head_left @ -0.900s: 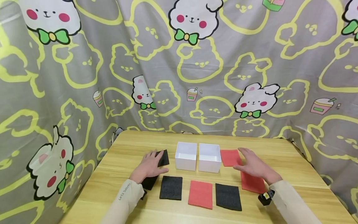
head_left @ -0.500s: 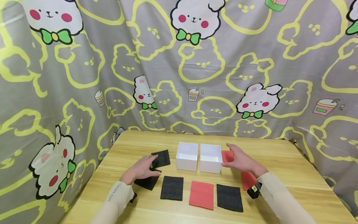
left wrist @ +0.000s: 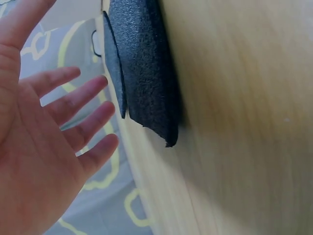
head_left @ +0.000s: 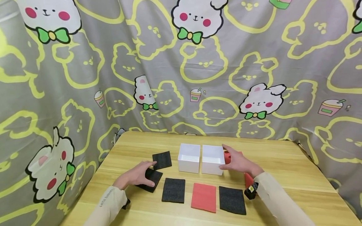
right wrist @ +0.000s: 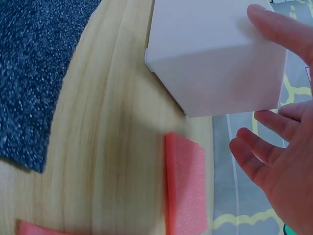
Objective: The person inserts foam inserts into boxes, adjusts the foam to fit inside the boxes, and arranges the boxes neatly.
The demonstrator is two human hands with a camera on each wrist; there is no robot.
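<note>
My right hand is at the right side of a white open-topped box. Its thumb lies at the box's front right corner, and the forefinger reaches the back right corner; contact is hard to judge. The right wrist view has these fingers nearly straight. Partly hidden by that hand is a red foam square; another red square shows beside the wrist. Over a black foam square hovers my left hand, fingers spread and holding nothing. Behind it lies another black square.
A second white box stands just left of the first, with a narrow gap between. Along the front lie a black square, a red square and a black square. A patterned curtain hangs around the wooden table.
My right hand has moved left from over the red squares to the white box's right side. My left hand has drawn back to the left, uncovering the rear black square.
</note>
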